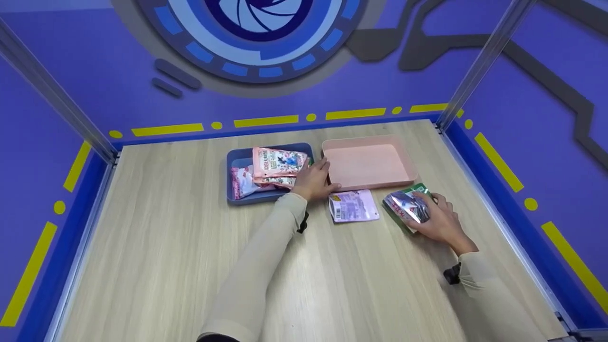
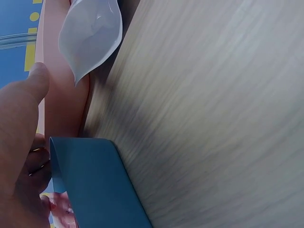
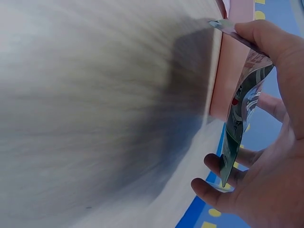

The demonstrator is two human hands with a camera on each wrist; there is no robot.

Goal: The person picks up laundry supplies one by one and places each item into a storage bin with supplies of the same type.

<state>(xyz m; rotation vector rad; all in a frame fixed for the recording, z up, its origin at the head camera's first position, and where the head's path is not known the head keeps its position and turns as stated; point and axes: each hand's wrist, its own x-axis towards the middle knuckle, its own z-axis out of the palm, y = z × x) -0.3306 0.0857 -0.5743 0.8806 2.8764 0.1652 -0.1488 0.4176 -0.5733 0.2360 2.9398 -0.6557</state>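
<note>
My right hand [image 1: 439,219] grips a shiny green-and-dark snack pouch [image 1: 407,207] over the table, in front of the pink tray [image 1: 409,164]. In the right wrist view the pouch [image 3: 235,116] is edge-on between thumb and fingers; whether it is one pouch or two together, I cannot tell. My left hand [image 1: 313,181] is between the two trays, fingers at the right rim of the blue tray [image 1: 235,201]. Its thumb stretches toward the pink tray's near left corner. A lilac pouch [image 1: 354,206] lies on the table between the hands.
Pink-and-white snack pouches [image 1: 280,163] lie stacked in the blue tray, with a pink-purple packet [image 1: 242,182] at its left. The trays stand side by side on a wooden table [image 1: 171,266], with blue walls [image 1: 266,109] behind and at both sides.
</note>
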